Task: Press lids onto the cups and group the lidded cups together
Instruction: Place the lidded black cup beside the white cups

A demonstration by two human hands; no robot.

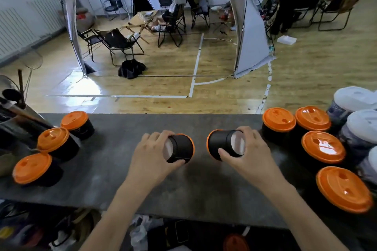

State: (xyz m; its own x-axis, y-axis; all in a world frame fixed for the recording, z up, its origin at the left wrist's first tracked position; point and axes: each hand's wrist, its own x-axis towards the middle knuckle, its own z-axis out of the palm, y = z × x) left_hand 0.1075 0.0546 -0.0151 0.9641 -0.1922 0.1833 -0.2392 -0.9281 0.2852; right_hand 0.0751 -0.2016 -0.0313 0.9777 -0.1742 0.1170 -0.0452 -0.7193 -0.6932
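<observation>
Two black cups with orange lids lie tipped on their sides above the middle of the grey counter, lids facing each other and bases toward me. My left hand grips the left cup. My right hand grips the right cup. Three lidded black cups stand at the left: the far one, the middle one and the near one. Several lidded cups stand grouped at the right, among them the far left one and the nearest.
White-lidded cups crowd the counter's far right edge. Dark utensils and equipment sit at the far left. Beyond the counter's far edge the wooden floor drops away, with chairs and people in the distance. Clutter lies below the near edge.
</observation>
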